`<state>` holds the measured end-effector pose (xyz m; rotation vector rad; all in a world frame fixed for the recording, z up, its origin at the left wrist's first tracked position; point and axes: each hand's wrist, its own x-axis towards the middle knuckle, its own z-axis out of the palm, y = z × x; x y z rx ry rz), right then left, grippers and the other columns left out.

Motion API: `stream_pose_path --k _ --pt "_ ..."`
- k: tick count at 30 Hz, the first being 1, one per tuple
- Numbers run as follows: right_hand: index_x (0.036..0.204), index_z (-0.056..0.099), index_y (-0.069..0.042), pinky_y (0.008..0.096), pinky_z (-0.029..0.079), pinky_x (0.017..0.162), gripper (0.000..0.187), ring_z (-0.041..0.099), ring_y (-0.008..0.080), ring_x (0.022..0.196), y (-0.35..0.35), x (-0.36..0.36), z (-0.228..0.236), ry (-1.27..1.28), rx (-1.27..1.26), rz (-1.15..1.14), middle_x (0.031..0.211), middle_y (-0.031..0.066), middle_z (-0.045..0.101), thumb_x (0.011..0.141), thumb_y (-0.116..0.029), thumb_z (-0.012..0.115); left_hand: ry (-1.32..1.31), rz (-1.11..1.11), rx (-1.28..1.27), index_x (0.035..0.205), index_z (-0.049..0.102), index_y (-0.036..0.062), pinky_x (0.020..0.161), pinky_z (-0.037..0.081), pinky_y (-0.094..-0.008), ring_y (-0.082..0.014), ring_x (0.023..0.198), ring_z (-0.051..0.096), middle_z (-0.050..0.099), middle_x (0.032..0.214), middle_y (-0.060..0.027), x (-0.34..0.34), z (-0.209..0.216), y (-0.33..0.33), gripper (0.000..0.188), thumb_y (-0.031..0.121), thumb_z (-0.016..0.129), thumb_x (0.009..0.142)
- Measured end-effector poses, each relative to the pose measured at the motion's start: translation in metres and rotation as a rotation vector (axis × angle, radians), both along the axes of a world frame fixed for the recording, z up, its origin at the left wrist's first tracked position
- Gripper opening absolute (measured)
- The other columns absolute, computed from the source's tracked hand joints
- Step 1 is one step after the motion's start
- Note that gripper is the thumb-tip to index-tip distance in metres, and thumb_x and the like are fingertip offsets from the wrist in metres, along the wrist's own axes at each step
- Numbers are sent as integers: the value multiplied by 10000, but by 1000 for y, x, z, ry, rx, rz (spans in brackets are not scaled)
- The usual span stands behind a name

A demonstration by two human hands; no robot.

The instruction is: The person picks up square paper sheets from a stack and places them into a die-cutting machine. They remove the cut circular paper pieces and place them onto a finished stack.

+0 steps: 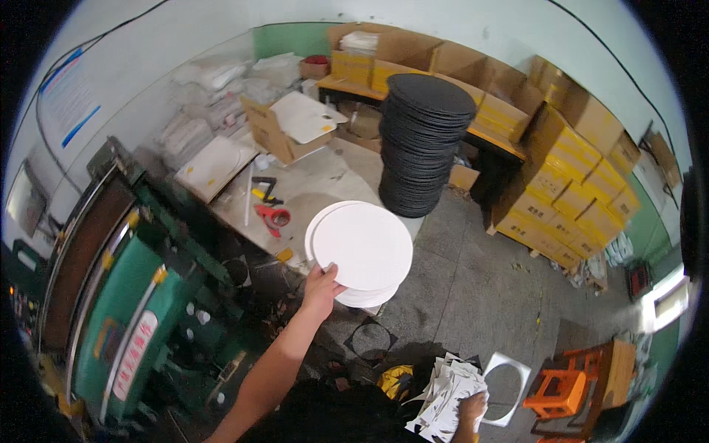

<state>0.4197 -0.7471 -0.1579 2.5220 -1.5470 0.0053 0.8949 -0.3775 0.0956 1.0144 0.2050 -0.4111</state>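
Observation:
My left hand [321, 293] grips the near left edge of a white round disc [362, 247], its thumb on top. More white discs [369, 298] show beneath it, at the near corner of the table. At lower right, my right hand [472, 407] rests with bent fingers on a pile of torn-looking white offcuts [445, 399]. Just right of that hand is a white square sheet [523, 369] with a large round hole. Exactly which piece the right fingers hold is hard to see. A tall stack of black discs [421, 148] stands beyond the white ones.
A green machine [140, 332] stands at left. On the table [325, 173] are a red tape dispenser [274, 219], a black-and-yellow tool [267, 192] and an open carton [284, 136]. Stacked yellow-taped cartons [569, 192] line the back right. An orange stool [559, 391] stands at lower right.

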Motion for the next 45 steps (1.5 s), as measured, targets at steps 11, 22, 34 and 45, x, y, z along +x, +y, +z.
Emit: stream_pose_path --k 11,22,34,45 --pt "1100 656 -26 426 511 807 514 651 297 968 197 234 -108 560 1216 716 1031 147 681 807 -448 646 -328 -4 731 1298 516 35 729 539 -333 -184 843 685 694 955 -121 -115 28 190 399 242 580 963" --pt "1077 644 -20 390 521 750 385 657 260 881 377 345 -59 660 1345 822 978 128 682 874 -345 612 489 1633 1441 1051 621 9 714 515 -388 -282 796 667 669 846 -158 -611 -80 430 239 174 619 877" --pt "1053 631 -13 350 531 688 250 663 221 786 570 284 -44 1002 1230 1253 919 108 683 948 -233 576 1063 2202 1077 1054 632 -18 671 476 -327 -196 767 616 655 867 -61 -954 -79 414 308 206 699 855" --pt "1170 613 -44 330 529 753 315 652 191 899 640 201 79 1207 996 1433 1024 105 673 937 -255 619 147 2258 345 1160 589 17 830 473 -366 -191 931 584 625 995 -69 -989 -96 350 367 225 629 861"
